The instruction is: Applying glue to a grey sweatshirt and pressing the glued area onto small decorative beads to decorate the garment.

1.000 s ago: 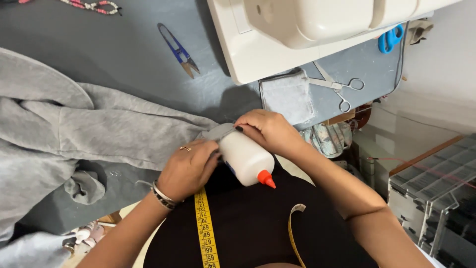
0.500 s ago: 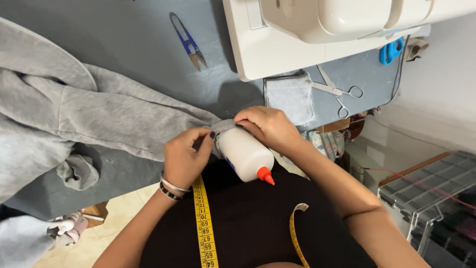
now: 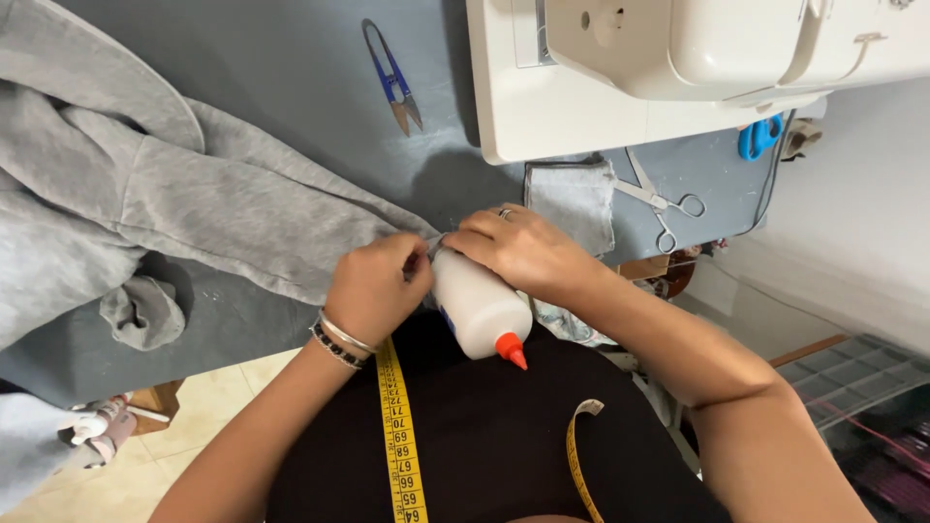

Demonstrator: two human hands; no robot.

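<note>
A grey sweatshirt [image 3: 145,194] lies spread over the blue-grey table [image 3: 291,77]. My left hand [image 3: 373,289] pinches its edge near the table's front, fingers closed on the fabric. My right hand [image 3: 523,250] wears a ring and grips a white glue bottle [image 3: 478,308] with an orange cap; the bottle lies tilted, cap pointing toward me, its base touching the same fabric edge. A yellow measuring tape [image 3: 400,436] hangs around my neck over a black top.
A white sewing machine [image 3: 678,68] stands at the back right. Blue thread snips [image 3: 394,82] lie left of it. Silver scissors [image 3: 659,201] and a small grey fabric piece [image 3: 573,199] lie in front of the machine. Blue-handled scissors [image 3: 759,136] sit at the far right.
Both hands stay on the fabric edge and bottle. My left hand's fingers have closed tighter on the fabric. The view has shifted slightly.
</note>
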